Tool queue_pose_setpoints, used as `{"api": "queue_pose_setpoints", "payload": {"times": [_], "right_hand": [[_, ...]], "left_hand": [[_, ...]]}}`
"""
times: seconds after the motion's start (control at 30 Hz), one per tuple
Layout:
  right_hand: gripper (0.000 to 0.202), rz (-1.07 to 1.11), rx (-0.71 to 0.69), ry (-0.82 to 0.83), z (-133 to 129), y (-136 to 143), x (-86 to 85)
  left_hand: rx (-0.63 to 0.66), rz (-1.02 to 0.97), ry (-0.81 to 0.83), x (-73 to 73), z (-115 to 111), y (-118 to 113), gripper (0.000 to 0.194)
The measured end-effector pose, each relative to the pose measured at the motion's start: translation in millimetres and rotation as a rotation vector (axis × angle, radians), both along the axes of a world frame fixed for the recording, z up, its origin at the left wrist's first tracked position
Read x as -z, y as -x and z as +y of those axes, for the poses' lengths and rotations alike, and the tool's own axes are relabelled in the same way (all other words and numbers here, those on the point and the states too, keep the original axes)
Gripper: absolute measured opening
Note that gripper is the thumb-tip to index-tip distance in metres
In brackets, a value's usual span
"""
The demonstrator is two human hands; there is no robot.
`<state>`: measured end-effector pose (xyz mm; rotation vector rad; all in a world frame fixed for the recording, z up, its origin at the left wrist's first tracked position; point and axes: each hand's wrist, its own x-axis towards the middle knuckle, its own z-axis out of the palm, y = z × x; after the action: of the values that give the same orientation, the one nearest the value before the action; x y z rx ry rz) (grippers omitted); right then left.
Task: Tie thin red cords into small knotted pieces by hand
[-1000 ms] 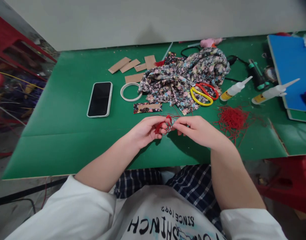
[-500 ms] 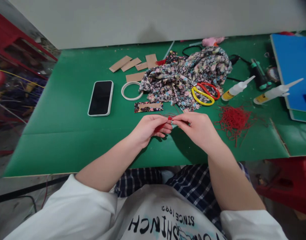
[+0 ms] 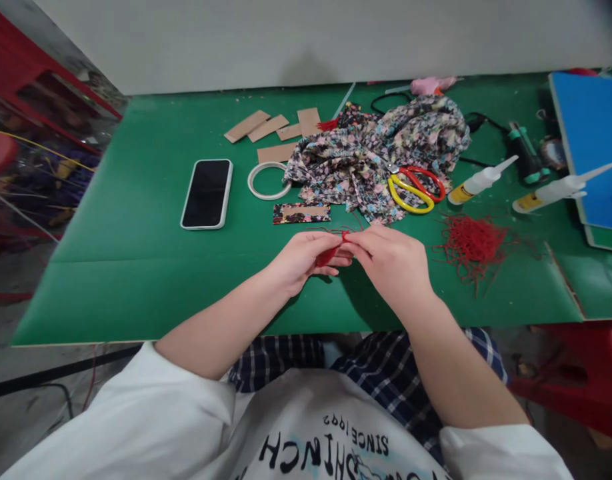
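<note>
The red thread bundle point(image 3: 327, 256), gripped by the left hand point(image 3: 297, 259) and pinched at its upper end by the right hand point(image 3: 397, 259), lay above the green table point(image 3: 151, 287), its long axis slanting leftward toward the wearer, both hands equally near.

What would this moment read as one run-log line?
left hand: holding red thread | right hand: fingertips at same thread | scissors: on floral fabric | phone: screen up on green table
</note>
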<state>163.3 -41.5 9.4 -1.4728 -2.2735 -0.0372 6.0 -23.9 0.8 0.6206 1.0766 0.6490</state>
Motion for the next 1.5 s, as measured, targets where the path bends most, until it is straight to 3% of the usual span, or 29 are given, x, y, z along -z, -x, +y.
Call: {"api": "queue_pose_setpoints", "payload": {"times": [0.33,0.47,0.6,0.7,0.8,0.97,1.03,1.37,1.5], "right_hand": [[0.030,-0.195,-0.074,-0.123,-9,9,0.0],[0.040,-0.204,-0.072,-0.050,-15,15,-3.2],[0.040,-0.054,-0.061,0.096,-14,4,-14.6],[0.032,0.222,-0.037,0.145,-7,-13,-23.0],[0.024,0.434,-0.022,0.167,2,-26,-25.5],[0.037,0.512,-0.312,0.355,11,-30,-18.6],[0.037,0.514,-0.349,0.395,11,-28,-16.0],[0.028,0.479,-0.259,0.293,9,-26,-15.7],[0.028,0.512,-0.264,0.333,9,-28,-19.3]], "left_hand": [[-0.078,-0.022,-0.063,2.3,0,0,0.018],[-0.101,-0.016,-0.104,4.8,0,-1,0.022],[-0.118,0.037,-0.184,3.7,1,0,0.021],[-0.135,0.100,-0.295,1.4,0,0,0.021],[-0.061,0.158,-0.432,-1.4,-3,-1,0.022],[0.169,0.416,-0.801,-6.5,-9,-1,0.017],[0.203,0.535,-0.932,-7.7,-11,-1,0.017],[0.082,0.707,-1.156,-6.7,-13,-1,0.013],[0.003,0.776,-1.345,-6.4,-14,-2,0.011]]}}
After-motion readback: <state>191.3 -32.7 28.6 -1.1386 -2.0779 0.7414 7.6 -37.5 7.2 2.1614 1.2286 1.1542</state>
